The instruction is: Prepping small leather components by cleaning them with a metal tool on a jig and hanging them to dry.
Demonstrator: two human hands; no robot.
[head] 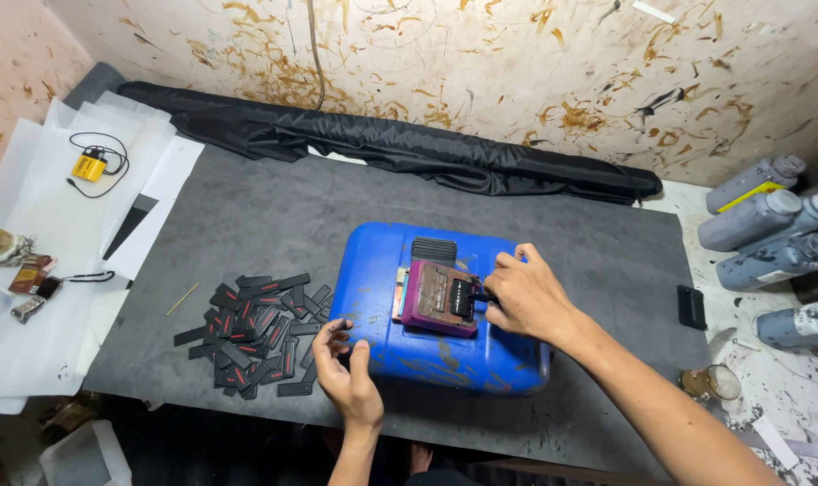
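Two hands at blue jug (400,351): right hand (526,297) clamped on purple block (436,297) atop it; left hand (346,369), fingers loosely curled, empty, touches jug's left edge beside black tags (251,328).

At the centre of the frame the blue can (427,351) looks like scuffed, slightly glossy plastic. The purple block (436,297) on it seems stained and matt. The mat (274,216) under them is grey, dull and felt-like. At upper centre the black cloth (382,144) has a soft sheen. Left, the sheets (40,270) are smooth white paper.
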